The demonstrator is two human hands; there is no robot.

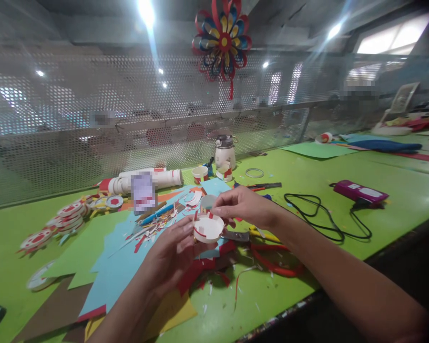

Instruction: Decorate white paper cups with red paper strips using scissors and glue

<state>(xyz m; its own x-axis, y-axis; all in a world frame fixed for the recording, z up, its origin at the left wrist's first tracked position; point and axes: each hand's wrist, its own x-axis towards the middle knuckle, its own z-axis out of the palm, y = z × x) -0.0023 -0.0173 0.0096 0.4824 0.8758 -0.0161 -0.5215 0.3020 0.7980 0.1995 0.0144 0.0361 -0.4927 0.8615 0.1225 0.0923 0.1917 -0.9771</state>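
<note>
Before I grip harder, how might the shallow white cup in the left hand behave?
The shallow white cup looks thin-walled, so it is probably light and may buckle if squeezed. Its round outline suggests it could roll if dropped on edge.

Close head-worn view, forward and down over green table

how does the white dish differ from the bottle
The white dish is shallow; the bottle is tall. The dish is open on top, while the bottle has a dark lid. The dish is held in the left hand; the bottle stands on the table. Both are round and whitish.
</note>
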